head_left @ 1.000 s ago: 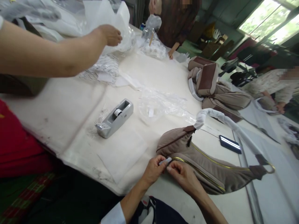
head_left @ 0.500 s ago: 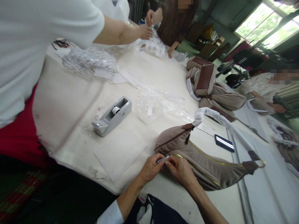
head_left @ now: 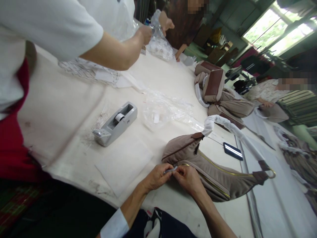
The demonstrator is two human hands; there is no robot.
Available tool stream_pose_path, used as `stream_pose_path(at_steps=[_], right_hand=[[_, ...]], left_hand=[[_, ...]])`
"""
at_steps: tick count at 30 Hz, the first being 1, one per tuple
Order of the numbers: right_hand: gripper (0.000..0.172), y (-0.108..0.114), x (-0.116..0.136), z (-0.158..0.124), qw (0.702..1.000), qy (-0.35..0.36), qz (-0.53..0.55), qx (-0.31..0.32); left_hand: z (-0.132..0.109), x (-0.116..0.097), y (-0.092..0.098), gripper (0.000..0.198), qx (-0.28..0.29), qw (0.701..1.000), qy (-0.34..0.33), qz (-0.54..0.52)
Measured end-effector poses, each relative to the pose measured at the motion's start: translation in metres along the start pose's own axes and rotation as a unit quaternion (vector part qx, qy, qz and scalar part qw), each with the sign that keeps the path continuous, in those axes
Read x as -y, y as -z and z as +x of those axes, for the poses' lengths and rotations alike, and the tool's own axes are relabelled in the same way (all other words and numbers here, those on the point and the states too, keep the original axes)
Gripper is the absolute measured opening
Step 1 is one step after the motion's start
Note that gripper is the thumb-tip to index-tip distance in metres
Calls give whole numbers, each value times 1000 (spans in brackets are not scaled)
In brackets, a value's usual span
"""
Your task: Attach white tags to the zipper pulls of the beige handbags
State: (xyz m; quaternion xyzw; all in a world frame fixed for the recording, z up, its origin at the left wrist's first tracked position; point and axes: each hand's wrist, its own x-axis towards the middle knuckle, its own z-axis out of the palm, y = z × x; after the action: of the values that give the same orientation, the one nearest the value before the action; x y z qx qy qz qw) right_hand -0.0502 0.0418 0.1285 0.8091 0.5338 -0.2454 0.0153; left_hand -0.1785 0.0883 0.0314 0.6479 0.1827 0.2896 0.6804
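A taupe ribbed shoulder bag [head_left: 180, 148] with gold zippers lies in front of me on the table, its strap [head_left: 229, 123] wrapped in white. At the left end of its front zipper, my left hand [head_left: 156, 177] pinches a small pale grey strip [head_left: 170, 170] between thumb and fingers. My right hand [head_left: 188, 178] is closed at the other end of that strip, close against the bag. The fingers hide what lies under the strip, so whether it is joined to the zipper I cannot tell.
Left of the bag stand a grey tape dispenser [head_left: 115, 124] and a thin white sheet [head_left: 125, 165]. Behind lie clear plastic bags [head_left: 163, 110]; a phone [head_left: 232, 151] is right. More bags [head_left: 214, 84] are piled farther back. A co-worker's arm [head_left: 114, 49] reaches over the table.
My hands keep their pinch on the strip at the zipper end, with little visible movement. At the left, the co-worker's bent arm has come lower, over the patterned wrapping. The view has shifted slightly.
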Motion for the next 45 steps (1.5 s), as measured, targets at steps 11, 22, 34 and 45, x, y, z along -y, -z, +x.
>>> stream_pose_path(at_steps=[11,22,34,45], right_hand=[[20,-5,3,-2,999,-42,3,-34],[23,-3,5,-3,998,-39,9,-45],[21,-4,2,-3,998,-37,22,-42],[21,-3,0,-4,999,-25,21,-42]], left_hand=[[-10,14,-20,59,-90,991,44,-88],[-16,14,-31,34,-153,980,76,-103],[-19,9,-32,29,-184,981,59,-2],[-19,9,-35,25,-191,979,64,-23]])
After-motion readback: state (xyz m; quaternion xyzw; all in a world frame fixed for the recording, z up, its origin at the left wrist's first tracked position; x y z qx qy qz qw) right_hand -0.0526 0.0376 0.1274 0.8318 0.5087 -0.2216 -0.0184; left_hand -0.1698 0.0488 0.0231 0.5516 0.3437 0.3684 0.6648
